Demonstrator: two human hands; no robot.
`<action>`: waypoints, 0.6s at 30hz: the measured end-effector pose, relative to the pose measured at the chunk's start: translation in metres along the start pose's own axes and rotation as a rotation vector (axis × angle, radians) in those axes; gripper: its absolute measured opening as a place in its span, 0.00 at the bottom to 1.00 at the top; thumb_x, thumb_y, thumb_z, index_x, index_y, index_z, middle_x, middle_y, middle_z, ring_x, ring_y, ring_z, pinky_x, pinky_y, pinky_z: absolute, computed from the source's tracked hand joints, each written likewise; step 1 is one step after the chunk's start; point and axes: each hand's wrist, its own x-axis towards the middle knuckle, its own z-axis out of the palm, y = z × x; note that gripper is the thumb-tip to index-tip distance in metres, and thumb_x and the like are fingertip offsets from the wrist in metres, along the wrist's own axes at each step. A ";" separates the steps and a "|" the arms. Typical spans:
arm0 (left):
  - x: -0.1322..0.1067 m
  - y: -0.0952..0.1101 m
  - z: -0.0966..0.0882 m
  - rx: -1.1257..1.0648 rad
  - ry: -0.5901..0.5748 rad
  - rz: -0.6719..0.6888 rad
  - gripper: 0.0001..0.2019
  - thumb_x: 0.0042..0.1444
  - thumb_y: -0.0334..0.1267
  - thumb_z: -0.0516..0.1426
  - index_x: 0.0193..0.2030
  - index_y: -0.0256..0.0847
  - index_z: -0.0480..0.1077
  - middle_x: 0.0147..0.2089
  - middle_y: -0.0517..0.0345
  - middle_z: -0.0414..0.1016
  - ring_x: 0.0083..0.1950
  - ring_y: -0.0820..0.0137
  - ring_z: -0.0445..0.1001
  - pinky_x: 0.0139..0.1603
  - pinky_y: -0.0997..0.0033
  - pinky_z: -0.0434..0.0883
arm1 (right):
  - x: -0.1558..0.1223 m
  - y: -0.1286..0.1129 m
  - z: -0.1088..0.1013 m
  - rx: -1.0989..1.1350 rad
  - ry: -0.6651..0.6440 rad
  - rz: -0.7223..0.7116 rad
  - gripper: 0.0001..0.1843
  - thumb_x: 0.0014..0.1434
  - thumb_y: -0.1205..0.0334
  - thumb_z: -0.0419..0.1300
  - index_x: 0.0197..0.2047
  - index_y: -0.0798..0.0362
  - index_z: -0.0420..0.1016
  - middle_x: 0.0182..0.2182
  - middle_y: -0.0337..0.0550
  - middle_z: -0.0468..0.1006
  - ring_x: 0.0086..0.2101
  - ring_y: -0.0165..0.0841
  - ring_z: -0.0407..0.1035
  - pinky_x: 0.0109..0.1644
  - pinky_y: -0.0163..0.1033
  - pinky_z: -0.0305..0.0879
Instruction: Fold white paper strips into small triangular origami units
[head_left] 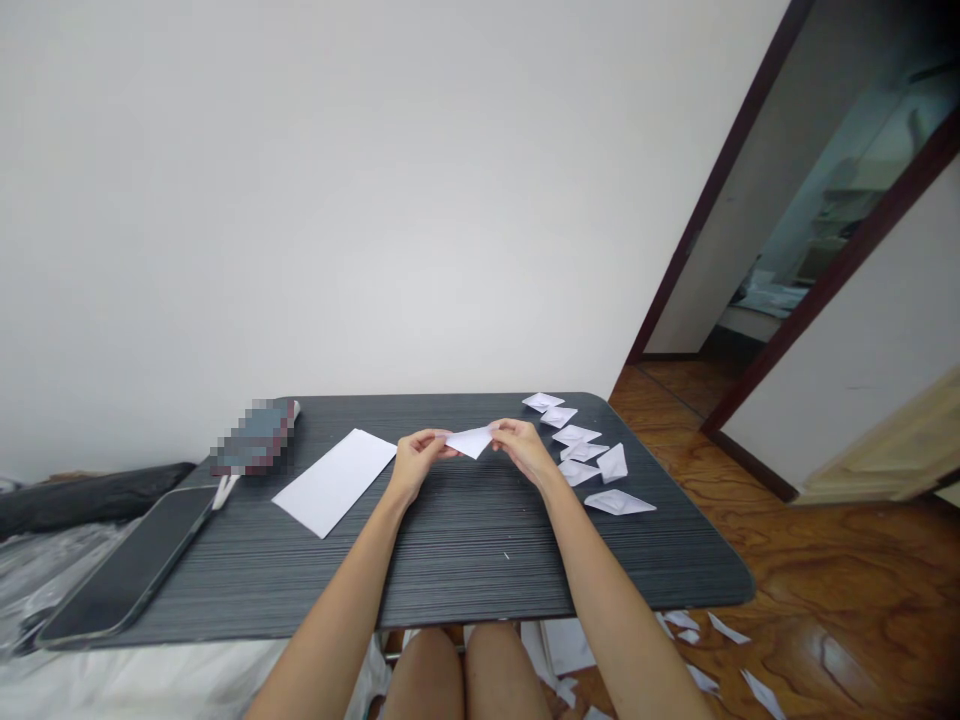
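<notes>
A small folded piece of white paper (pixel 470 442) is stretched between my two hands, above the dark table. Its shape is a flat triangle with the point facing me. My left hand (pixel 418 460) pinches its left corner between thumb and fingers. At the opposite corner, my right hand (pixel 523 447) has the same kind of pinch. Left of my hands lies a stack of white paper sheets (pixel 335 482). Several folded paper boats (pixel 577 437) lie on the table's right side, close to my right forearm.
The dark wood-grain table (pixel 465 570) stands against a white wall. On its left are a tablet (pixel 131 565) and a blurred-out device (pixel 255 437) with a white cable. White paper pieces (pixel 727 628) lie on the wooden floor to the right. A doorway (pixel 742 250) is beyond.
</notes>
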 end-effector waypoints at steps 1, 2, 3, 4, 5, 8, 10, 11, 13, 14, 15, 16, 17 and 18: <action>0.000 0.000 -0.001 0.018 0.002 -0.005 0.14 0.43 0.40 0.59 0.33 0.30 0.70 0.28 0.50 0.75 0.29 0.66 0.75 0.35 0.68 0.72 | -0.001 0.000 0.000 -0.019 -0.020 -0.013 0.06 0.40 0.67 0.61 0.25 0.58 0.72 0.19 0.39 0.72 0.19 0.24 0.63 0.23 0.31 0.55; 0.000 0.000 -0.001 0.032 0.000 -0.001 0.14 0.44 0.40 0.58 0.33 0.30 0.69 0.26 0.51 0.75 0.26 0.66 0.74 0.31 0.69 0.72 | -0.001 -0.001 0.000 -0.031 -0.044 -0.022 0.07 0.40 0.66 0.61 0.27 0.58 0.72 0.18 0.39 0.72 0.19 0.25 0.64 0.22 0.31 0.55; 0.000 0.001 -0.001 0.039 -0.003 0.012 0.14 0.44 0.40 0.58 0.34 0.30 0.69 0.24 0.52 0.74 0.24 0.67 0.74 0.28 0.71 0.71 | -0.002 -0.002 0.001 -0.034 -0.067 -0.027 0.08 0.41 0.65 0.61 0.28 0.57 0.71 0.17 0.39 0.72 0.18 0.26 0.65 0.22 0.31 0.55; -0.001 0.002 -0.001 0.036 -0.005 0.028 0.14 0.44 0.39 0.58 0.35 0.30 0.68 0.23 0.53 0.73 0.22 0.68 0.73 0.25 0.73 0.71 | -0.003 -0.004 0.001 -0.029 -0.088 -0.031 0.09 0.42 0.64 0.61 0.30 0.57 0.71 0.16 0.40 0.72 0.18 0.27 0.65 0.21 0.31 0.54; -0.001 0.003 -0.001 0.023 -0.003 0.043 0.13 0.44 0.39 0.58 0.35 0.31 0.67 0.21 0.55 0.73 0.20 0.70 0.72 0.22 0.74 0.69 | -0.004 -0.006 0.002 -0.015 -0.104 -0.033 0.09 0.43 0.64 0.60 0.31 0.58 0.71 0.16 0.40 0.72 0.18 0.27 0.65 0.21 0.31 0.54; -0.001 0.007 0.000 -0.066 0.024 0.050 0.12 0.43 0.36 0.59 0.34 0.32 0.67 0.20 0.57 0.72 0.18 0.72 0.71 0.19 0.77 0.67 | -0.007 -0.011 0.003 0.065 -0.125 -0.030 0.09 0.43 0.64 0.61 0.31 0.58 0.73 0.17 0.41 0.73 0.19 0.26 0.66 0.21 0.30 0.55; -0.001 0.009 0.000 -0.143 0.042 0.024 0.10 0.42 0.34 0.60 0.33 0.32 0.68 0.22 0.55 0.73 0.21 0.72 0.72 0.23 0.77 0.70 | -0.008 -0.013 0.004 0.129 -0.127 -0.010 0.09 0.42 0.64 0.62 0.30 0.57 0.73 0.18 0.40 0.74 0.20 0.26 0.67 0.22 0.29 0.57; -0.001 0.010 -0.001 -0.179 0.051 0.009 0.10 0.41 0.33 0.60 0.32 0.32 0.69 0.23 0.54 0.74 0.24 0.71 0.73 0.27 0.76 0.71 | -0.008 -0.014 0.004 0.162 -0.122 0.006 0.08 0.42 0.65 0.62 0.29 0.56 0.74 0.19 0.40 0.74 0.21 0.26 0.68 0.22 0.29 0.58; -0.002 0.012 -0.001 -0.232 0.063 -0.013 0.09 0.40 0.32 0.60 0.31 0.32 0.71 0.27 0.52 0.75 0.30 0.70 0.75 0.33 0.77 0.71 | -0.008 -0.014 0.003 0.224 -0.102 0.047 0.07 0.41 0.66 0.63 0.28 0.56 0.74 0.21 0.39 0.75 0.24 0.26 0.69 0.24 0.28 0.60; -0.002 0.012 -0.001 -0.249 0.066 -0.020 0.09 0.40 0.32 0.60 0.31 0.31 0.71 0.29 0.52 0.75 0.32 0.70 0.75 0.35 0.77 0.71 | -0.008 -0.014 0.003 0.254 -0.089 0.066 0.07 0.40 0.67 0.63 0.28 0.56 0.74 0.22 0.40 0.75 0.26 0.27 0.70 0.24 0.28 0.60; -0.002 0.013 -0.001 -0.259 0.065 -0.024 0.09 0.40 0.31 0.60 0.31 0.31 0.72 0.30 0.51 0.75 0.34 0.69 0.74 0.37 0.77 0.71 | -0.008 -0.015 0.002 0.281 -0.082 0.082 0.08 0.40 0.67 0.64 0.28 0.56 0.74 0.24 0.40 0.75 0.27 0.27 0.70 0.25 0.28 0.61; -0.003 0.014 -0.001 -0.266 0.060 -0.024 0.09 0.40 0.31 0.60 0.32 0.31 0.72 0.31 0.50 0.75 0.36 0.69 0.74 0.39 0.77 0.71 | -0.007 -0.015 0.002 0.301 -0.083 0.094 0.08 0.40 0.67 0.64 0.29 0.56 0.74 0.25 0.41 0.76 0.29 0.27 0.70 0.25 0.27 0.62; -0.003 0.015 -0.001 -0.267 0.055 -0.023 0.10 0.40 0.30 0.60 0.32 0.31 0.72 0.31 0.50 0.76 0.37 0.68 0.74 0.41 0.76 0.70 | -0.007 -0.015 0.002 0.315 -0.089 0.098 0.09 0.41 0.67 0.63 0.30 0.56 0.74 0.27 0.42 0.76 0.31 0.28 0.70 0.26 0.27 0.62; -0.003 0.015 0.000 -0.265 0.052 -0.018 0.10 0.40 0.30 0.60 0.33 0.31 0.72 0.31 0.49 0.76 0.38 0.68 0.74 0.41 0.75 0.70 | -0.007 -0.015 0.002 0.321 -0.097 0.095 0.10 0.41 0.67 0.64 0.31 0.55 0.74 0.29 0.42 0.76 0.33 0.28 0.70 0.27 0.27 0.63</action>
